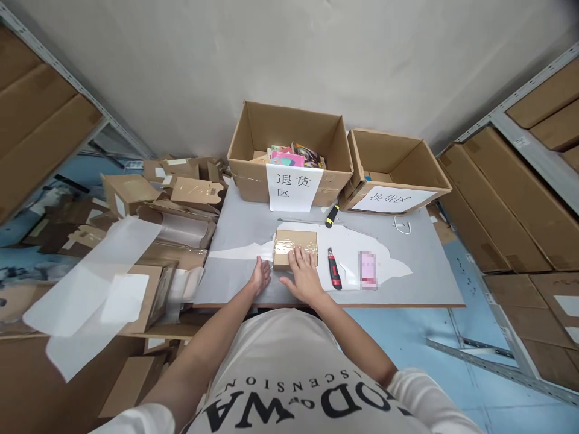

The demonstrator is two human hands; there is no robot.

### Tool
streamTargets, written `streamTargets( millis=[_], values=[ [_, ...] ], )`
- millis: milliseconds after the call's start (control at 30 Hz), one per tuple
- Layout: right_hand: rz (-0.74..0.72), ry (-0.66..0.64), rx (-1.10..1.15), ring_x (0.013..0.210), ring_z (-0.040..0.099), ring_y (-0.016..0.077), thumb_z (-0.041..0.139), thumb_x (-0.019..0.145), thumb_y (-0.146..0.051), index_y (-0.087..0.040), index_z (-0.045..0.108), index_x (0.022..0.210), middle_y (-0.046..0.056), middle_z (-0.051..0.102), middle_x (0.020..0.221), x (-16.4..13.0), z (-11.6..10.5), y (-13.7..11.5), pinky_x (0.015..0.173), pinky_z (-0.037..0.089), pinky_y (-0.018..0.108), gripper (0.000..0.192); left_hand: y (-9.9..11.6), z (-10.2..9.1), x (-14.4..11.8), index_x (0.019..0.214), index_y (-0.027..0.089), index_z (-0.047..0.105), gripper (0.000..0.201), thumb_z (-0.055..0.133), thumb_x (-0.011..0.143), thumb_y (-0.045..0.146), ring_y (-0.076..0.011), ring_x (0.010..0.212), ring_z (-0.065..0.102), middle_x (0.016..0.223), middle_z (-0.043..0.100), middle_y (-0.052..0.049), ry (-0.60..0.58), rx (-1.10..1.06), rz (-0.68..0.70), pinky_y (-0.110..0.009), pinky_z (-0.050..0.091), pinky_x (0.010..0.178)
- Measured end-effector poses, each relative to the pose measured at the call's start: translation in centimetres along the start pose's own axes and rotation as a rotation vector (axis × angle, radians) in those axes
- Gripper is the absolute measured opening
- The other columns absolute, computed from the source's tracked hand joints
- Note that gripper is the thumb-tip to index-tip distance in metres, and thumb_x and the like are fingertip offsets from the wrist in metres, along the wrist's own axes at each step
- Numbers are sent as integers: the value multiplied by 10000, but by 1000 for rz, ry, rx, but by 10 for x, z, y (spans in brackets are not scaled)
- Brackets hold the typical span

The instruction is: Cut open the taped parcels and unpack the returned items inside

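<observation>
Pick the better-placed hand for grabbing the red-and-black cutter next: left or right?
Right, most likely. The right hand lies on the taped box, with the red-and-black cutter just to its right. The left hand is at the box's other side, farther away.

A plain, pale grey wall (pixel 194 60) rises behind the grey surface (pixel 432 265), whose front edge shows a thin brown strip. Metal racks flank it: the left rack (pixel 120 129) carries big brown cartons (pixel 40 114), and the right rack (pixel 515 138) has tall boxes (pixel 525 205) beside it. The floor (pixel 389 343) is light blue (it shows in patches at left, among heaped cardboard (pixel 194 190)). Light falls softly and fairly evenly across the wall.
</observation>
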State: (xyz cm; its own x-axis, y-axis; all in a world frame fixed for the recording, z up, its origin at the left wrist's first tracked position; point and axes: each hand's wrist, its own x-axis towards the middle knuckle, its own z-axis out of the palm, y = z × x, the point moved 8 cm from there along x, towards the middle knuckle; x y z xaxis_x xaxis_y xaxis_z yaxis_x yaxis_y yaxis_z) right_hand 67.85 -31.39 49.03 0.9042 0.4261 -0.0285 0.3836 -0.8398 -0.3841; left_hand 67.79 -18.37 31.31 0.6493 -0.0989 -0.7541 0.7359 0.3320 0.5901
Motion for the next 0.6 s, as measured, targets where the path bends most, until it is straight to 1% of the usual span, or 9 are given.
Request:
streamTargets(
  millis=[67, 133, 267, 367, 500, 600],
  values=[
    [-10, -14, -11, 1449, 109, 340, 458, 887, -523, -117, 218, 1499, 181, 183, 1558, -3, 5, 3, 1134, 127, 578, 772, -2, 1, 3, 1498, 183, 197, 901, 65, 818, 759, -245, 1441, 159, 1571, 160, -124, 3, 5, -13, -420, 184, 1156],
    [-25, -20, -11, 1451, 105, 332, 464, 887, -510, -128, 212, 1502, 174, 177, 1561, -6, 7, 6, 1135, 117, 578, 766, -4, 1, 6, 1497, 177, 198, 893, 62, 825, 750, -243, 1437, 183, 1565, 187, -130, 14, 12, -9, -415, 180, 1156],
    [-11, -27, -10, 1451, 106, 330, 437, 899, -509, -129, 188, 1508, 172, 178, 1561, -8, 7, 13, 1134, 58, 593, 759, -5, -4, 14, 1467, 176, 278, 864, 85, 839, 737, -257, 1417, 254, 1547, 242, -147, 39, 37, 24, -412, 250, 1130],
    [12, -21, 1, 1452, 108, 323, 404, 907, -527, -131, 138, 1516, 165, 187, 1560, -13, 3, 21, 1130, 34, 604, 774, -8, -6, 18, 1446, 163, 314, 848, 107, 850, 730, -264, 1412, 268, 1548, 236, -154, 59, 38, 29, -413, 253, 1130],
    [23, -1, 31, 1450, 126, 321, 388, 904, -553, -142, 107, 1520, 160, 198, 1559, -23, -3, 35, 1125, 35, 617, 792, -10, -1, 21, 1434, 181, 330, 804, 167, 861, 722, -271, 1422, 239, 1572, 170, -119, 71, 31, 44, -416, 214, 1150],
    [35, 26, 48, 1447, 137, 327, 397, 904, -539, -161, 94, 1522, 155, 193, 1562, -31, -7, 48, 1115, 43, 634, 785, -10, 4, 21, 1416, 198, 361, 787, 220, 854, 731, -293, 1415, 249, 1561, 215, -111, 83, 43, 48, -437, 229, 1145]
  ],
)
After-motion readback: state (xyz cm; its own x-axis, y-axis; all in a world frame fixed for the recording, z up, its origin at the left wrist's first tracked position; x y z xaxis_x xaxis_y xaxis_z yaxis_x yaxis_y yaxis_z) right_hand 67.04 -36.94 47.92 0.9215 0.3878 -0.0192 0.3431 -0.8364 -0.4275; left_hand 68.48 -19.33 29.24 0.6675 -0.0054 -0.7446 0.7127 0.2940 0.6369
